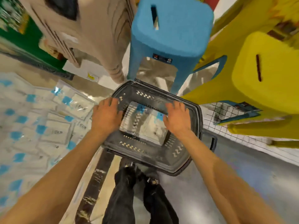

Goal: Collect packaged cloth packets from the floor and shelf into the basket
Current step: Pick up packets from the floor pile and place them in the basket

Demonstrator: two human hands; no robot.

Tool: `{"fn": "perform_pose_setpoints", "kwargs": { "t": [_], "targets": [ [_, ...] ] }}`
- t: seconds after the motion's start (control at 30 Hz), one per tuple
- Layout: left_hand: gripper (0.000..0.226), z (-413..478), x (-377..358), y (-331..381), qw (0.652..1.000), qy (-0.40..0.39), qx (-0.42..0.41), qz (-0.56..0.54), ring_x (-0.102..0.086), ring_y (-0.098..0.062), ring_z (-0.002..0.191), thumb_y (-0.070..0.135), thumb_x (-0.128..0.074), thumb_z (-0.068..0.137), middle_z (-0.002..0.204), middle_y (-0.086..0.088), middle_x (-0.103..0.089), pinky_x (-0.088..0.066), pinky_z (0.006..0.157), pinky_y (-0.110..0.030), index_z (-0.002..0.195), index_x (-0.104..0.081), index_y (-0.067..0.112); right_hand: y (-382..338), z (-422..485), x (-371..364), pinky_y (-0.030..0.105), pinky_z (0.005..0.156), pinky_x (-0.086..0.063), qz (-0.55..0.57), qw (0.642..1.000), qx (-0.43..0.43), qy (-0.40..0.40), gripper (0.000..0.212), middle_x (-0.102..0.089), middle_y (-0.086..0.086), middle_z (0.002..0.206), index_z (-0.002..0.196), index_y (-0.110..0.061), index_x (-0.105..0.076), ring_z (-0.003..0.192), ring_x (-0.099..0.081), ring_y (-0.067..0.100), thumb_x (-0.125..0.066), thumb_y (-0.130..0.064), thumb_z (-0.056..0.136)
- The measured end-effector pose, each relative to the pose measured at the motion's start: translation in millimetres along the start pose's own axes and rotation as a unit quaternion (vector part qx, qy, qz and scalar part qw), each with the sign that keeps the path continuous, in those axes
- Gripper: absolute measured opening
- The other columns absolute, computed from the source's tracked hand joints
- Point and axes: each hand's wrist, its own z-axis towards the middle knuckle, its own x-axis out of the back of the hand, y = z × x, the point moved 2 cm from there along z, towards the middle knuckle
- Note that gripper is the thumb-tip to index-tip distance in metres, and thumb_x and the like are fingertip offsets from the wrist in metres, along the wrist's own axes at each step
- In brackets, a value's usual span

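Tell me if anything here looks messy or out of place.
The cloth packets on the left lie in a loose, overlapping heap, several askew. Around the basket nothing looks spilled or damaged.

Floor (pixel 242 178): black basket (pixel 142 151), blue stool (pixel 169 29), yellow stools (pixel 267 70).
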Motion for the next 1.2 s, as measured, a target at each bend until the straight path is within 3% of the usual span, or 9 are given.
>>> {"fn": "perform_pose_setpoints", "kwargs": {
  "t": [0.17,0.4,0.6,0.9,1.2],
  "targets": [
    [0.050,-64,105,3,0.997,0.059,0.043,0.020,-0.037,-0.038,0.139,0.034,-0.057,0.098,0.149,-0.017,-0.044,-0.027,0.110,-0.055,0.142,-0.047,0.012,-50,-35,96,0.051,0.109,-0.035,-0.012,0.989,0.111,0.093,0.054,-0.042,0.018,0.148,0.144,-0.011,-0.045,0.137,-0.037,0.038,-0.056,-0.035,0.097],
    [0.051,-180,190,-32,0.981,0.112,0.156,0.034,-0.034,-0.038,0.142,0.037,-0.054,0.099,0.151,-0.015,-0.043,-0.029,0.112,-0.056,0.144,-0.045,0.015,-124,-111,173,0.048,0.113,-0.029,-0.034,0.967,0.231,0.099,0.054,-0.036,0.015,0.154,0.145,-0.013,-0.043,0.142,-0.029,0.034,-0.051,-0.038,0.098],
    [0.051,-282,227,-85,0.953,0.128,0.275,0.021,-0.040,-0.040,0.137,0.038,-0.055,0.099,0.146,-0.017,-0.048,-0.034,0.108,-0.055,0.143,-0.048,0.013,-194,-160,206,0.044,0.102,-0.036,-0.070,0.942,0.315,0.097,0.047,-0.047,0.014,0.138,0.135,-0.013,-0.049,0.128,-0.042,0.035,-0.057,-0.037,0.095],
    [0.056,-388,215,-160,0.911,0.112,0.397,-0.029,-0.045,-0.041,0.130,0.038,-0.055,0.099,0.143,-0.019,-0.050,-0.039,0.100,-0.054,0.147,-0.044,0.012,-297,-207,182,0.043,0.099,-0.039,-0.131,0.910,0.392,0.044,0.046,-0.046,0.015,0.138,0.133,-0.012,-0.048,0.128,-0.042,0.034,-0.055,-0.038,0.096],
    [0.054,-452,145,-262,0.880,0.068,0.458,-0.110,-0.049,-0.037,0.126,0.041,-0.050,0.101,0.140,-0.017,-0.051,-0.043,0.098,-0.049,0.147,-0.041,0.014,-393,-228,88,0.044,0.100,-0.043,-0.130,0.905,0.404,-0.030,0.052,-0.048,0.015,0.138,0.139,-0.011,-0.046,0.125,-0.046,0.035,-0.054,-0.039,0.096]
  ]
}}
